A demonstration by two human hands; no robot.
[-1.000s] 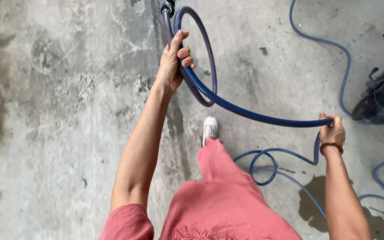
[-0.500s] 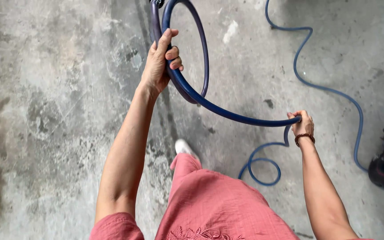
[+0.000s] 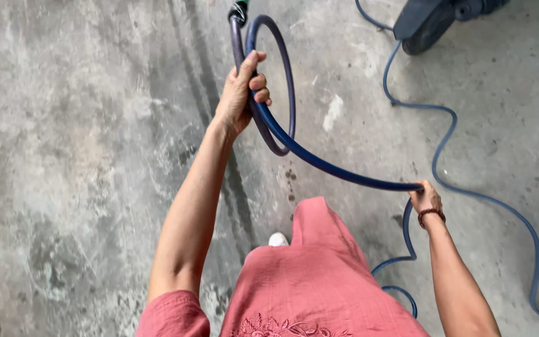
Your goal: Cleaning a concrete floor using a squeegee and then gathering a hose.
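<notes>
My left hand is raised and grips a coiled loop of dark blue hose, with the hose's black end fitting sticking up above the fingers. From the loop the hose runs down to the right into my right hand, which is closed around it and wears a brown bracelet. Past that hand the hose drops and curls along the concrete floor to the right.
A dark machine on a wheel stands at the top right beside the hose's far stretch. My pink trouser leg and a white shoe are below. Stained grey concrete spreads to the left.
I have walked forward over the floor; the dark machine now shows at the top right. Both hands kept their grip, and my right hand sits lower with the hose.
</notes>
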